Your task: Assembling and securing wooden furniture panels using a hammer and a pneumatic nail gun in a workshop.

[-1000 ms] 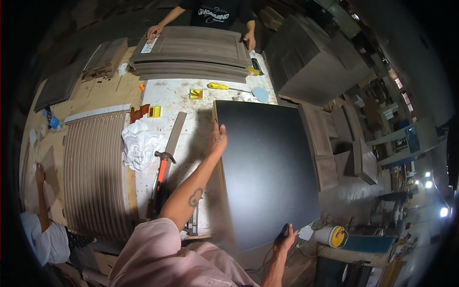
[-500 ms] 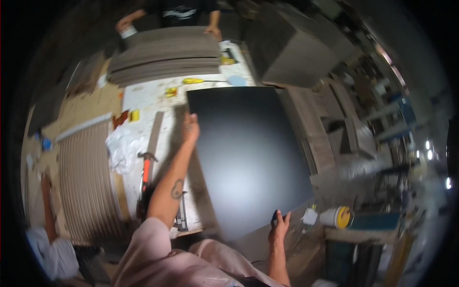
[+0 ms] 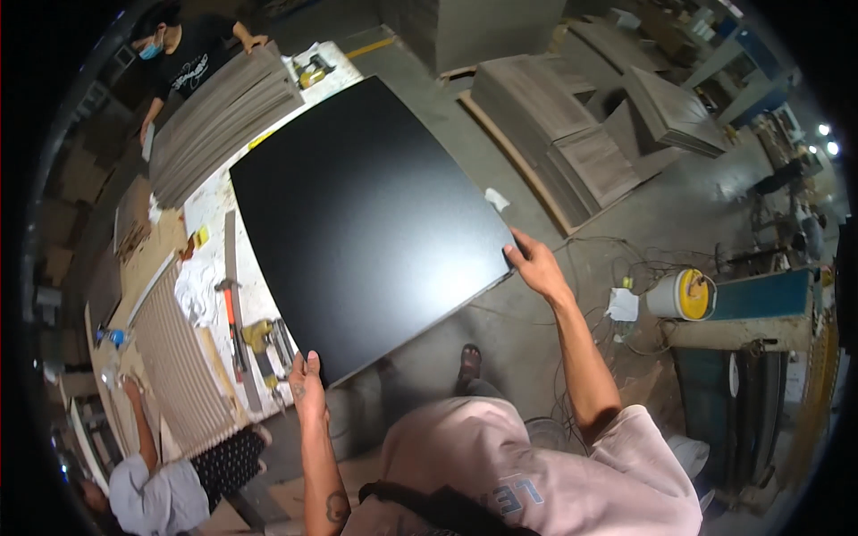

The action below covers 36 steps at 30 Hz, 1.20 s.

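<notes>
A large flat black panel with a soft sheen lies across the view, held between my two hands. At its near left corner my left hand grips the edge, thumb on top and fingers partly hidden. My right hand clasps the near right corner, thumb over the face and fingers beneath. The panel's far left part covers some of the white worktable; its near right part is past the table's side. Left of the panel lie a claw hammer with an orange-black handle and a yellow-green power drill.
Across the table a person stands at stacked brown boards. Another person is at the lower left beside a ribbed panel. Board stacks on a pallet occupy the right floor. Cables and a white bucket with a yellow lid are there too.
The panel has swung around and shifted left. My left hand has moved from its far left side to the near left corner; my right hand has moved up and away. The view has turned.
</notes>
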Tool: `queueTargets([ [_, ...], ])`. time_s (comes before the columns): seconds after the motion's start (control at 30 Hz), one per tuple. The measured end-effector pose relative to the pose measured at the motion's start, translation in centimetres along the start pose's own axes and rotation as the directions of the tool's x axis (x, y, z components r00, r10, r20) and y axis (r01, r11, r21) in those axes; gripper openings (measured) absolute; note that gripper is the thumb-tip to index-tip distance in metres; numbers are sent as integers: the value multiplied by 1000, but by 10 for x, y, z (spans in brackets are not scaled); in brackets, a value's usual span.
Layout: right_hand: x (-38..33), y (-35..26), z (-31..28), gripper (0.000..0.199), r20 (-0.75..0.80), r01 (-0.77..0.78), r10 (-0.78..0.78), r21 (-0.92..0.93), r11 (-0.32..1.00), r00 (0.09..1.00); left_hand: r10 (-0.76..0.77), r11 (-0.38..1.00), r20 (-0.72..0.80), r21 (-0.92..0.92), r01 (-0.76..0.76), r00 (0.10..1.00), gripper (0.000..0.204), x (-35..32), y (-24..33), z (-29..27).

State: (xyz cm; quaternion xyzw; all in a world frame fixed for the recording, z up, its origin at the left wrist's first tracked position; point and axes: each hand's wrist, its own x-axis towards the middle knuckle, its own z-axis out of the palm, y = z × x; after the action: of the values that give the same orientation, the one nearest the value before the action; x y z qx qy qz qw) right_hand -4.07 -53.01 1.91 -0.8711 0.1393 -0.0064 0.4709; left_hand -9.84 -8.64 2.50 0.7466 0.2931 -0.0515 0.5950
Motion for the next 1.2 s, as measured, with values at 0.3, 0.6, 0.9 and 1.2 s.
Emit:
queueTargets([
  [0.3,-5,-12,-9,52,109,-13,14,-7,1000,994,-28,981,-194,181,64,981,67,-30,23,7],
  [0.6,-3,12,-4,52,99,92,-106,139,986,989,-14,993,-210,112,39,978,61,-34,9,3],
  [0.9,-26,10,-18,43,173,7,-35,159,987,984,54,998,-102,43,-49,993,36,-42,-44,-10],
  [1.2,-36,7,-24,45,102,114,-100,-141,983,990,262,933,-67,272,-235,963,19,-51,-72,-7],
])
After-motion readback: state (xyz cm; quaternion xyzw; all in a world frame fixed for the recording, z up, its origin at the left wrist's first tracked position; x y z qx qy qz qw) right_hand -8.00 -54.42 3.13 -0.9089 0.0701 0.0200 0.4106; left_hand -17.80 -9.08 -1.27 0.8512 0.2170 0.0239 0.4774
